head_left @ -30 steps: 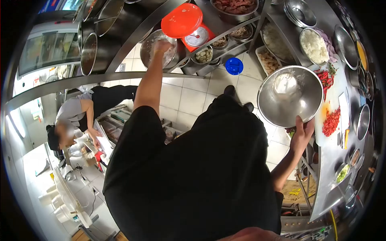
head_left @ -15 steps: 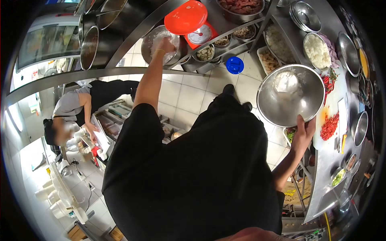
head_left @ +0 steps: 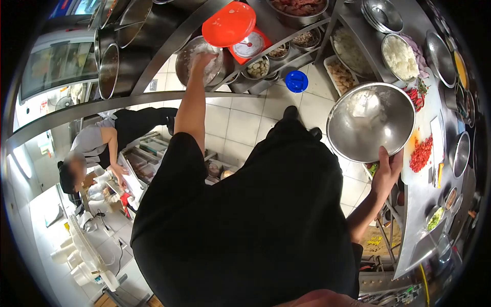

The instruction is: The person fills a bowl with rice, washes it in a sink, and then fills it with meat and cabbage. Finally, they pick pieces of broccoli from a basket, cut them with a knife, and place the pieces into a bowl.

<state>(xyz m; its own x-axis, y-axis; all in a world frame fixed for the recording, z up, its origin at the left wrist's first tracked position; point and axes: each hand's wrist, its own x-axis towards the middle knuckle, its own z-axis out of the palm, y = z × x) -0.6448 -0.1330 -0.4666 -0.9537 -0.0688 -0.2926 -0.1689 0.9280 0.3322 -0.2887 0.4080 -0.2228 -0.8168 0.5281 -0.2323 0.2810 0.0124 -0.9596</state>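
Observation:
A steel mixing bowl [head_left: 396, 120] with a patch of white powder inside hangs tilted over the floor beside the counter. My right hand [head_left: 387, 166] grips its near rim, thumb on the inside and fingers beneath. My left hand [head_left: 203, 60] reaches down into another steel bowl [head_left: 181, 62] containing white powder, on the left. The left fingers look curled inwards; whether powder is in them is hidden. Next to that bowl stands a red kitchen scale [head_left: 249, 45] with a round dial and a red pan [head_left: 228, 24].
A chopping board on the right counter [head_left: 411, 250] holds chopped red chillies [head_left: 422, 155]. Beyond are a bowl of white shreds [head_left: 400, 57] and stacked steel bowls. A blue lidded container [head_left: 296, 81] stands low ahead. A co-worker [head_left: 97, 143] bends over trays at left. A metal rail crosses beneath my left arm.
The view has shifted slightly. My left hand remains in the powder bowl, and my right hand keeps hold of the mixing bowl. The co-worker's hand has moved only a little.

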